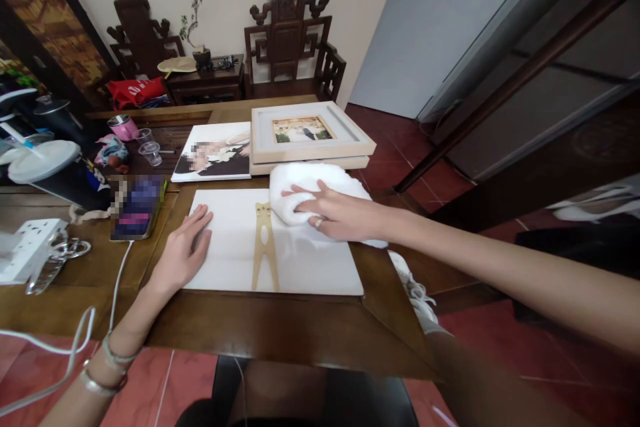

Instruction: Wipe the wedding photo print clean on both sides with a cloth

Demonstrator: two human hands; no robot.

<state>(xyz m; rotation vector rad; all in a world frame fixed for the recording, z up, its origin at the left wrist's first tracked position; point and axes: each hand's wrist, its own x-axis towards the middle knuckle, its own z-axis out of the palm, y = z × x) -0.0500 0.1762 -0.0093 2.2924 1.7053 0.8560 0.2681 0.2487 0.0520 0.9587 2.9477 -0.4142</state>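
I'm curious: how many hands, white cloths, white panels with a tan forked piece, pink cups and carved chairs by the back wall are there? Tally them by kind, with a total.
Hands: 2 (left hand, right hand)
White cloth: 1
White panel with tan forked piece: 1
Pink cup: 1
Carved chairs: 2 (left chair, right chair)
Total: 7

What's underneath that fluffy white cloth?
The white board shows around the cloth; the right hand rests on top. The board's far right corner is hidden.
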